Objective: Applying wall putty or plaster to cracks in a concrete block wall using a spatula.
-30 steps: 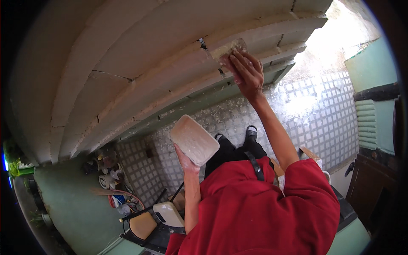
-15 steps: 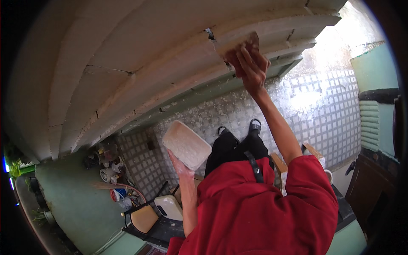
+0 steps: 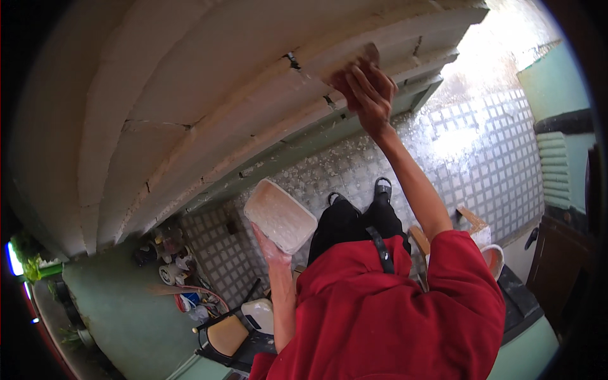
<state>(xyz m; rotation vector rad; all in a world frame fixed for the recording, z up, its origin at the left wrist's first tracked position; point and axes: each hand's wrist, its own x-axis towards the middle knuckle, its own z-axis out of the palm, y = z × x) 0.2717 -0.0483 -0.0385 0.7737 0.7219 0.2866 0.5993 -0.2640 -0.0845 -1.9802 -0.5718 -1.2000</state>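
My R hand (image 3: 367, 88), raised high ahead, grips a flat scraper (image 3: 350, 65), fingers bunched over it; motion blur hides the exact grip. The scraper is up against a pale stepped moulding (image 3: 221, 130), apparently touching, its long side running approx. along the ledge, lower L to upper R. Key relation: a dark ragged gap (image 3: 292, 60) in the moulding sits just L of the scraper, nearly in line w/ it; a 2nd gap (image 3: 329, 101) is closer, below & L of my R hand.

My L hand (image 3: 272, 246), lower & well apart, holds a whitish rect. tub (image 3: 280, 214) from its near side, palm partly hidden underneath. The tub has pale paste inside; its long axis slants down to the R, & its mouth faces up. L hand is obv. the nearer one to it; from my R hand it's down & L.

Edges/room: ledges run far to the L of my R hand; to its R they stop at a bright end. Btwn hands & tiled floor (image 3: 500, 149) there's free air, w/ my sandalled feet (image 3: 382, 188) below.
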